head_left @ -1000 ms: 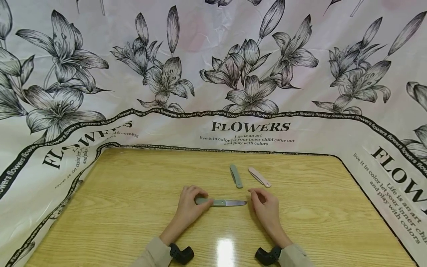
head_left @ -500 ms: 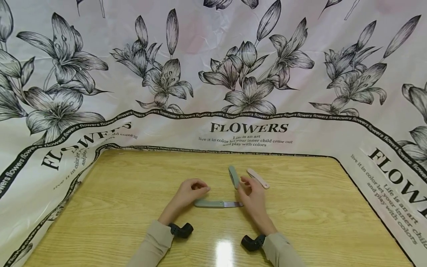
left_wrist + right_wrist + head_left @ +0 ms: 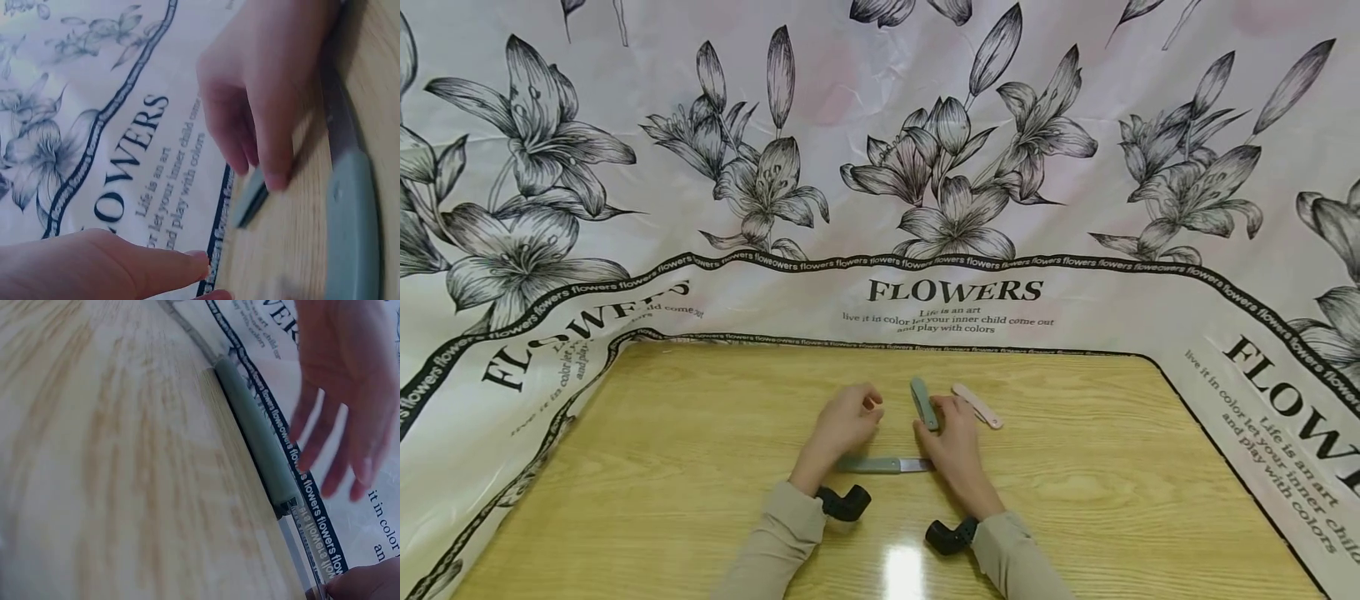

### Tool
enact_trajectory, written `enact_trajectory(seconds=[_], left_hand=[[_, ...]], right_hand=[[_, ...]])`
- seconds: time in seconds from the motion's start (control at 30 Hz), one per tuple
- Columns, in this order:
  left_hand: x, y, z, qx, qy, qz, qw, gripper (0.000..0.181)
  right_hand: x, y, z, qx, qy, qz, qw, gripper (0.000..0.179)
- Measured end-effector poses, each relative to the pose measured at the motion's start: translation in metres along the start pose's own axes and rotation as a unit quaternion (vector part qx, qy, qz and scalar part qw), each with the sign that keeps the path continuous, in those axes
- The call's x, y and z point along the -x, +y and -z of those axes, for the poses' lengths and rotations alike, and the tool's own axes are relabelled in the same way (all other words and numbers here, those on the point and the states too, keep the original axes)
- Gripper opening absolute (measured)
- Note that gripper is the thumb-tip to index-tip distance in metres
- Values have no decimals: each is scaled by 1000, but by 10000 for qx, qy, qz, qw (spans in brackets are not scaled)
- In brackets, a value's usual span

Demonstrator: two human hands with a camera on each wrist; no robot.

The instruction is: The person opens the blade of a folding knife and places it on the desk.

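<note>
Two hands stand apart: the left (image 3: 846,423), loosely bent, holds nothing; the right (image 3: 957,446) straddles a folded green knife (image 3: 921,402), placed to suit pinching, though blur hides whether it grips. An opened green knife (image 3: 882,466) lies on the bench (image 3: 700,467), nearer the person than both hands; beyond the right, a folded pink knife (image 3: 984,412).

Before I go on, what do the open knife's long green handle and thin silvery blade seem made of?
Long green handle: probably moulded plastic, smooth and satin, by its even colour. Thin silvery blade: likely glossy metal, pale in the head view, dark in the left wrist one.
</note>
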State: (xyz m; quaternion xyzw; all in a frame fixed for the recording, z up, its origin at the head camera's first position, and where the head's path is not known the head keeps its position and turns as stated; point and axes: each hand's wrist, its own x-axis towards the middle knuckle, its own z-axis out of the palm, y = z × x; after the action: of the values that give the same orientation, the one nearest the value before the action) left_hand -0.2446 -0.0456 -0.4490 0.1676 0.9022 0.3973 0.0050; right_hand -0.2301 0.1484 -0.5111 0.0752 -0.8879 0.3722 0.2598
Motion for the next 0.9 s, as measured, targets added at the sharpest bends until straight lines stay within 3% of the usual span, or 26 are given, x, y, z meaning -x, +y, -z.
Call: enact_trajectory(seconds=[0.13,0.3,0.57,0.9], left_hand=[[-6,18,-13,-154,58,-105,9998,23],[-19,30,-32,-448,150,-353,9983,36],[-40,27,-51,-547,-229,-72,9982,56],[-55,19,-66,-683,-324,-65,9971,49]], right_hand=[[1,-2,-1,3,-21,88,10000,37],[2,-3,-2,93,117,419,9990,33],[2,-1,-4,254,415,868,9950,27],[1,-1,3,211,344,547,9977,25]])
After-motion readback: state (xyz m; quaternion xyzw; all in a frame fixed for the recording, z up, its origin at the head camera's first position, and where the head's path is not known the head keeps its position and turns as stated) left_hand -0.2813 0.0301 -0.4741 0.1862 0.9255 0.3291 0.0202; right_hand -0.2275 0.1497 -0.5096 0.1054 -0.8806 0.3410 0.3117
